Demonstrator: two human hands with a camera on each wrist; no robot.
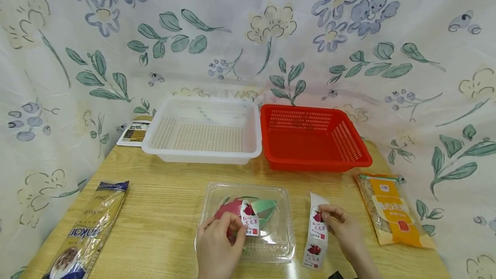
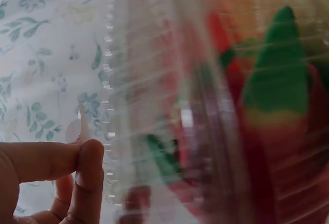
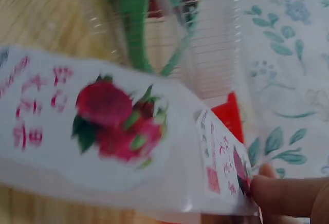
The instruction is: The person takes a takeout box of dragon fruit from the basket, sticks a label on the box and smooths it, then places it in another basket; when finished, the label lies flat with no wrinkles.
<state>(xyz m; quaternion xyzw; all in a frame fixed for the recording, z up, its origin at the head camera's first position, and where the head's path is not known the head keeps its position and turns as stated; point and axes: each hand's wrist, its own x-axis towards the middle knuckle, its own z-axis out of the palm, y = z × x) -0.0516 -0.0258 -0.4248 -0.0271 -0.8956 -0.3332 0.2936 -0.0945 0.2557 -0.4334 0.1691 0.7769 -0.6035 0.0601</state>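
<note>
My left hand (image 1: 218, 246) pinches a white label (image 1: 250, 223), printed with a red dragon fruit and characters, by its edge between thumb and index finger. In the head view the label appears over the lid of a clear plastic box (image 1: 286, 236); whether it touches the lid, I cannot tell. Inside the box lies a red dragon fruit (image 1: 229, 207) with green tips, partly hidden by the hand and label. To the right of the box, my right hand (image 1: 345, 232) pinches the edge of a strip of matching labels (image 1: 313, 251). In the right wrist view the strip (image 3: 175, 167) bends away from the fingers.
Behind the box stand a white plastic basket (image 1: 201, 155) and a red plastic basket (image 1: 314, 165), side by side. A yellow and blue packet (image 1: 87, 227) lies at left, an orange packet (image 1: 395, 210) at right. A flat white pack (image 1: 133, 133) sits beside the white basket.
</note>
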